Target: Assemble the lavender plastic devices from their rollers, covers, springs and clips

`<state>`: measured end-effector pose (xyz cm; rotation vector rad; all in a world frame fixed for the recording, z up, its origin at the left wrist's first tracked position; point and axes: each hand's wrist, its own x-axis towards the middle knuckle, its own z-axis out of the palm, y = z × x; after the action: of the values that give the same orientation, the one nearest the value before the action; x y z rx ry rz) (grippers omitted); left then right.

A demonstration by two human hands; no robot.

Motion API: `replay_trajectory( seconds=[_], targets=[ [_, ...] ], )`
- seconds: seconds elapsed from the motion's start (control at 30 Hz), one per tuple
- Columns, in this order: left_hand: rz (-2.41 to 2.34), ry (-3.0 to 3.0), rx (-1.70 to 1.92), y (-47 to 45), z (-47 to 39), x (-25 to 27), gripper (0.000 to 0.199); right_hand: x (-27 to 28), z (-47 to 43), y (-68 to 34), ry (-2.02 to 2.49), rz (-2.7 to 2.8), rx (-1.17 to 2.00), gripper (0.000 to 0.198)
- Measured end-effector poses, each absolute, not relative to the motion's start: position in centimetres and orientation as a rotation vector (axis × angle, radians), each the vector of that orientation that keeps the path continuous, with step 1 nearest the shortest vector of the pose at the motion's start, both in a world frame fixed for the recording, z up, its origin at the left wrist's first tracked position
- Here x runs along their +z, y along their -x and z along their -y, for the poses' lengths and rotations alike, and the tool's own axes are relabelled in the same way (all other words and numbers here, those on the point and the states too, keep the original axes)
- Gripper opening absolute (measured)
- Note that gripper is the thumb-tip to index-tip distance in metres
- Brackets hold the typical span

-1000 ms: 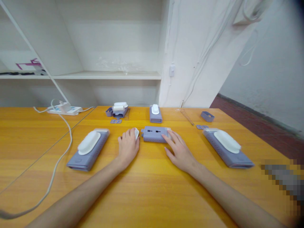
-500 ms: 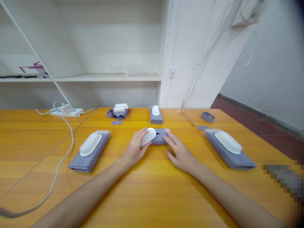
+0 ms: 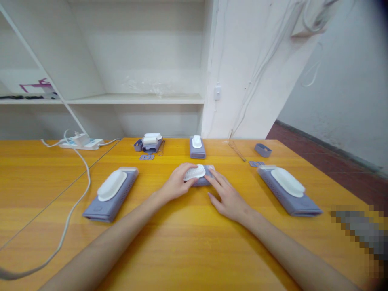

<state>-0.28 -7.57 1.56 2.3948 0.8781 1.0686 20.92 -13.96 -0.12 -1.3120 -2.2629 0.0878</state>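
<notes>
In the middle of the table, my left hand (image 3: pixel 177 182) is closed around the near and left edge of a white oval brush head (image 3: pixel 195 173) with a bumpy, bristle-like face turned up. The brush head sits over the top of a purple-grey housing (image 3: pixel 202 183) that lies flat. I cannot tell whether the two parts are joined. My right hand (image 3: pixel 228 197) has its fingers stretched out over the right end of the housing. Its fingertips touch there, with the thumb apart above the table.
Similar housings with white tops lie at left (image 3: pixel 110 194), right (image 3: pixel 289 190) and back (image 3: pixel 197 147). Behind are a partly open housing (image 3: pixel 152 145), a purple ring (image 3: pixel 262 150), flat purple pieces (image 3: pixel 256 163) and a spring (image 3: pixel 237 151). A power strip (image 3: pixel 81 142) trails a white cable (image 3: pixel 73 208).
My left hand has moved the brush head right and laid it flatter over the housing, covering the small dark mark seen there before. The right hand stays at the housing's right end.
</notes>
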Motion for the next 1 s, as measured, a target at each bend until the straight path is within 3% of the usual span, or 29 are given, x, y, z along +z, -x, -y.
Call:
replay_trajectory(
  seconds=[0.23,1.0],
  targets=[
    [-1.119,-2.559,1.288,-0.4,7.3,0.4,0.033,0.0,14.0,-20.8,1.311,2.259,0.082,0.056],
    [-1.526,-2.689,1.099,-0.5,8.3,0.7,0.038,-0.2,14.2,-20.6,1.353,2.213,0.108,0.059]
  ],
)
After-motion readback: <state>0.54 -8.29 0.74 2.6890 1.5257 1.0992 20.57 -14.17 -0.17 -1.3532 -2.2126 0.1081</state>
